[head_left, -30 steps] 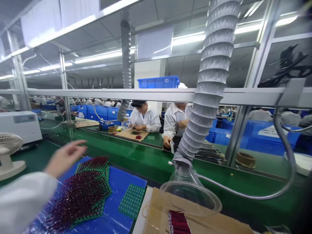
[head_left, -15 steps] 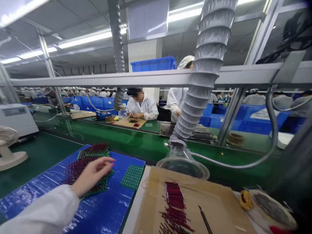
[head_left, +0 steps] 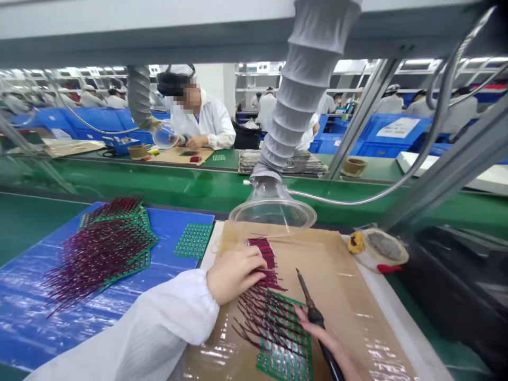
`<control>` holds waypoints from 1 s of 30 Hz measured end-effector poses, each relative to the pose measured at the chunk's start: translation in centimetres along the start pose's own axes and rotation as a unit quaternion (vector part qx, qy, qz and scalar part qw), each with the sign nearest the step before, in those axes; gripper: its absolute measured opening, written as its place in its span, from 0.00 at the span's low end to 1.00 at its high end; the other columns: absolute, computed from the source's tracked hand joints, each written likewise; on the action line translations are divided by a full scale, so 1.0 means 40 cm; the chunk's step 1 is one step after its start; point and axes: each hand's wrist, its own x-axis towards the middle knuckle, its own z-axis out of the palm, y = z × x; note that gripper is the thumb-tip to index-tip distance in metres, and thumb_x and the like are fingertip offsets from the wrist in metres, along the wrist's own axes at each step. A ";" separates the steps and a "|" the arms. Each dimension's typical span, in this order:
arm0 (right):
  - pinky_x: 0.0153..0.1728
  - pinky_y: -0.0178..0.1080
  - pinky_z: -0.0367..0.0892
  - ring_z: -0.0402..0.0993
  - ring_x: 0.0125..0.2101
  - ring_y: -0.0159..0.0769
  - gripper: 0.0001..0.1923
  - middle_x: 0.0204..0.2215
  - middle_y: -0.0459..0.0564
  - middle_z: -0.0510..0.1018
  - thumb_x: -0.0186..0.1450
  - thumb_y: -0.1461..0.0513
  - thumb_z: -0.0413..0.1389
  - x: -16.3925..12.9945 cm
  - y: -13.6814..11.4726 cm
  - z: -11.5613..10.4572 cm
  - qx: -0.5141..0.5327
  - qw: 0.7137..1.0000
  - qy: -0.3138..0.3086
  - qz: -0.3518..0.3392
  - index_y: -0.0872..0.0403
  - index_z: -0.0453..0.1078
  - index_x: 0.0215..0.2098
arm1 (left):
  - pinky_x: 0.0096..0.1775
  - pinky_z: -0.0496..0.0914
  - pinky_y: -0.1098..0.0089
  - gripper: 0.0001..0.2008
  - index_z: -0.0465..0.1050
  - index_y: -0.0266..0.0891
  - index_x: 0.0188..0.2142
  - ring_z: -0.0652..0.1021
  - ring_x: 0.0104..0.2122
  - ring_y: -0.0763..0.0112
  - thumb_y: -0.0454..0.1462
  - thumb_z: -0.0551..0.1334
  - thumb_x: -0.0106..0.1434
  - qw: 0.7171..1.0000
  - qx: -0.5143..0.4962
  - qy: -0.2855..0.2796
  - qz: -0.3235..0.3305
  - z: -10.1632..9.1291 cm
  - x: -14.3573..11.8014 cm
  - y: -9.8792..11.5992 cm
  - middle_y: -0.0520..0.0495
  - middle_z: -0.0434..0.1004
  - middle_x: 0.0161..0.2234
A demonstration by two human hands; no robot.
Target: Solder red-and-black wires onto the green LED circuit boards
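My left hand (head_left: 236,271) is over the brown mat, its bent fingers closed at a row of dark red wires (head_left: 265,255). Just below those fingers lies a green circuit board panel (head_left: 289,338), with many dark red wires spread across its left part. At the panel's right edge is my right hand (head_left: 319,330), closed around a soldering iron (head_left: 316,316). The iron's thin tip points up and away, clear of the panel. My right fingertips reach the panel's edge.
Wired green panels (head_left: 107,243) are stacked on a blue sheet (head_left: 166,328) at left, beside a bare panel (head_left: 193,241). A clear fume hood (head_left: 273,214) hangs over the mat's far edge. A round sponge holder (head_left: 384,246) stands right. Across the bench, a co-worker (head_left: 198,116) sits.
My left hand has moved right, from the stacked panels to the wires on the mat. A wired panel now lies on the mat. My right hand has appeared with the soldering iron. The view has tilted down.
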 end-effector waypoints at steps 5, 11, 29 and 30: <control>0.43 0.44 0.79 0.75 0.49 0.45 0.45 0.54 0.43 0.73 0.56 0.59 0.62 -0.021 -0.004 0.000 0.023 0.998 -0.036 0.042 0.34 0.46 0.65 | 0.42 0.70 0.69 0.08 0.72 0.39 0.42 0.75 0.41 0.68 0.39 0.58 0.68 0.998 0.035 -0.047 0.024 0.012 0.010 0.017 0.48 0.73 0.41; 0.60 0.48 0.64 0.65 0.59 0.47 0.40 0.59 0.53 0.68 0.54 0.60 0.64 -0.044 -0.077 -0.054 0.005 0.996 -0.043 0.075 0.49 0.56 0.62 | 0.39 0.71 0.66 0.07 0.73 0.35 0.38 0.75 0.36 0.65 0.35 0.57 0.68 0.990 0.102 -0.077 0.058 0.030 0.038 0.033 0.45 0.73 0.37; 0.60 0.48 0.65 0.63 0.60 0.41 0.39 0.63 0.50 0.61 0.60 0.54 0.61 -0.070 -0.102 -0.064 -0.064 0.987 -0.074 0.125 0.46 0.49 0.65 | 0.45 0.72 0.68 0.08 0.71 0.37 0.43 0.77 0.41 0.71 0.33 0.54 0.70 0.992 -0.086 0.095 -0.016 0.072 -0.016 0.001 0.47 0.77 0.41; 0.60 0.48 0.65 0.63 0.60 0.41 0.39 0.63 0.50 0.61 0.60 0.54 0.61 -0.067 -0.104 -0.065 -0.062 0.987 -0.076 0.127 0.46 0.49 0.65 | 0.47 0.72 0.67 0.09 0.71 0.36 0.46 0.77 0.43 0.71 0.32 0.54 0.70 0.990 -0.097 0.106 -0.014 0.075 -0.017 0.000 0.46 0.77 0.42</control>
